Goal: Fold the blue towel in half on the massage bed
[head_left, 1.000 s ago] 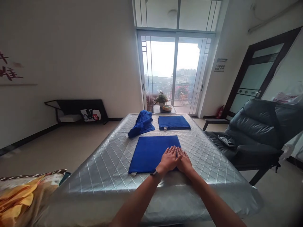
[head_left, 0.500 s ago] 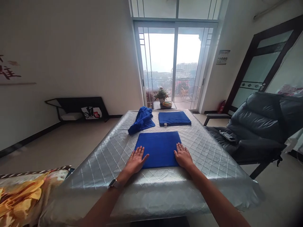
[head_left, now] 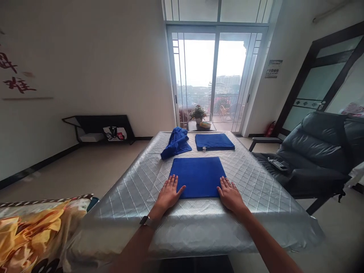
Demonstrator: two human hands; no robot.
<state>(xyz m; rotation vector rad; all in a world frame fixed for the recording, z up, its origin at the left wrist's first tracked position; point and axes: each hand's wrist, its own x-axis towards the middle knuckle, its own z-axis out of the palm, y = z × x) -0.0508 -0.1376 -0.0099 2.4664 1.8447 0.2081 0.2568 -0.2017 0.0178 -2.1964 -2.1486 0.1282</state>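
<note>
A blue cloth (head_left: 199,176), folded into a flat rectangle, lies on the silver quilted tablecloth (head_left: 136,189) in front of me. My left hand (head_left: 170,192) rests flat at its left near corner, fingers stretched out and thumb on the fabric. At the right near corner lies my right hand (head_left: 229,194), also flat with the fingers extended. Neither hand grasps anything. Farther back sits a folded blue cloth stack (head_left: 215,141) with a small white tag at its front edge. Left of that stack is a crumpled blue cloth (head_left: 176,143).
A dark padded recliner (head_left: 318,151) with a remote-like device (head_left: 278,164) on its seat stands right of the table. Yellow fabric (head_left: 34,231) lies at lower left. Beyond the table, a potted plant (head_left: 198,113) stands before the glass sliding door (head_left: 196,64).
The whole view has shifted slightly, so things appear farther right. Both hands stay flat at the near corners of the folded cloth, which looks the same.
</note>
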